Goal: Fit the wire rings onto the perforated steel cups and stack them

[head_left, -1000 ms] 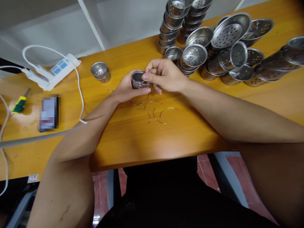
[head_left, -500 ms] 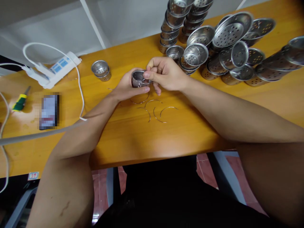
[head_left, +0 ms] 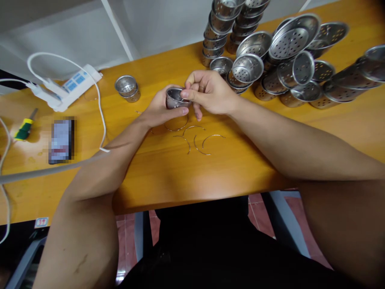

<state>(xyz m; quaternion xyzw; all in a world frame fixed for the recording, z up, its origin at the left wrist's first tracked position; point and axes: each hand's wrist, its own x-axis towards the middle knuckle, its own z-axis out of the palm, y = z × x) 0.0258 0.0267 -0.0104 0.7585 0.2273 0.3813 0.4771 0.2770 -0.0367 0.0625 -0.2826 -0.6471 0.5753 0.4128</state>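
A small perforated metal cup (head_left: 175, 100) is held above the table in my left hand (head_left: 161, 107), its fingers wrapped round the far side and the thumb along the near side. My right hand (head_left: 207, 93) is closed in a pinch at the cup's right rim, with thumb and forefinger pressed together. Whatever sits between those fingertips is too small or hidden to make out. Several thin curved wires (head_left: 213, 136) lie on the table just below the hands, some partly behind my left hand.
Many perforated metal cups (head_left: 248, 69) stand stacked or lie at the back right. Two nested cups (head_left: 127, 88) are at the left. Further left are a white power strip (head_left: 73, 88) with cables, a green-and-yellow-handled tool (head_left: 24, 129) and a blurred phone (head_left: 61, 140).
My left thumb has shifted slightly up along the cup's near side. A thin wire line seen across the cup before no longer shows clearly. The right hand keeps its pinch at the rim.
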